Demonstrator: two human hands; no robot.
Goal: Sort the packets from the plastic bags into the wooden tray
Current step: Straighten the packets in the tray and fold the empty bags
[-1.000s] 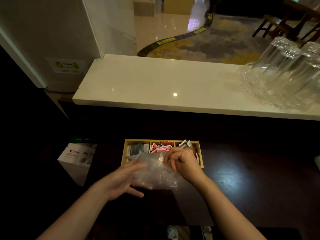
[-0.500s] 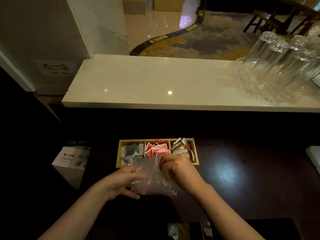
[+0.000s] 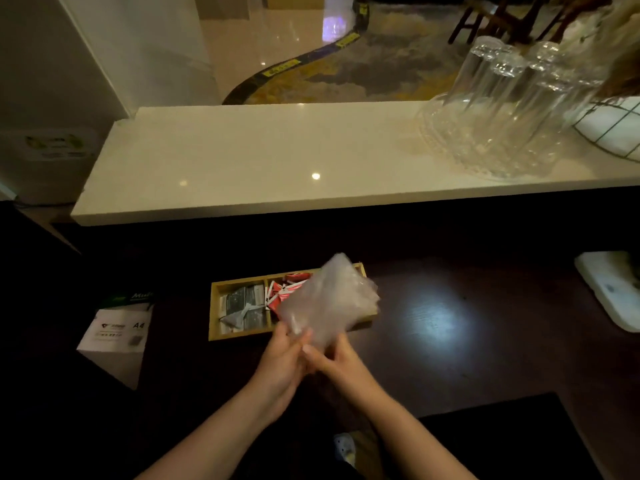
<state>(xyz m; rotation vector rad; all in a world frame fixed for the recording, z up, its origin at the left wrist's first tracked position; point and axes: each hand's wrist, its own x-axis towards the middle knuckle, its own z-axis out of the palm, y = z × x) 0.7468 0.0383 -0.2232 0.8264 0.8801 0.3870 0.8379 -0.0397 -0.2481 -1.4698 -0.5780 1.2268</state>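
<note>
While the tray (image 3: 239, 336) sits mid-frame on the dark tabletop (image 3: 450, 358), the left hand (image 3: 282, 363) and right hand (image 3: 334, 358) both pinch the bag's (image 3: 327, 303) lower edge, lifted over the tray's right end.

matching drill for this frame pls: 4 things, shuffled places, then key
Things:
1. plastic bag
2. grey packets
3. drinking glasses
4. A4 paper box

Places:
A. on the pale counter, far right
B. held up by both hands over the wooden tray
C. left compartment of the tray
D. left of the tray

Pairs: 1-B, 2-C, 3-A, 4-D
</note>
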